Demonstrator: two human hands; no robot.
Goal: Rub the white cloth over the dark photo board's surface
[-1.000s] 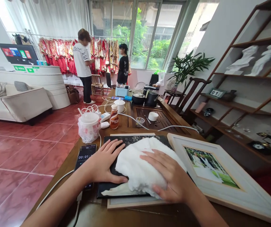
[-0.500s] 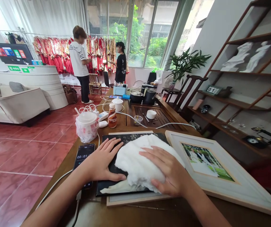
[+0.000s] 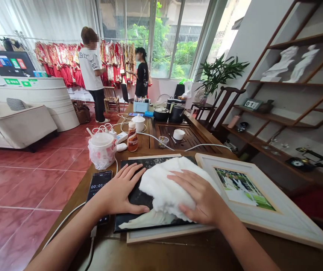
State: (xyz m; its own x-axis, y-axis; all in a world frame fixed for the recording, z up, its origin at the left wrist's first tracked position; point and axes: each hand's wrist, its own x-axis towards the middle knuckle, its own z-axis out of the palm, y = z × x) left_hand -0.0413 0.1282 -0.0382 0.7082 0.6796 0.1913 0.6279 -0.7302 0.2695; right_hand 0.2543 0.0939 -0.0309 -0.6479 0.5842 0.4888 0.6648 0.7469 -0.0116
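White fluffy cloth point(image 3: 159, 180) — right hand point(image 3: 202, 197) draped over it, left hand point(image 3: 122, 192) splayed alongside.

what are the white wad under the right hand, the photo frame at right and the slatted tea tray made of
White wad: probably matte cotton or polyester batting, given its fuzzy edge and soft folds.
Photo frame: seemingly pale, smooth wood, from its tan outer edge.
Slatted tea tray: likely dark stained wood, from its brown slats.
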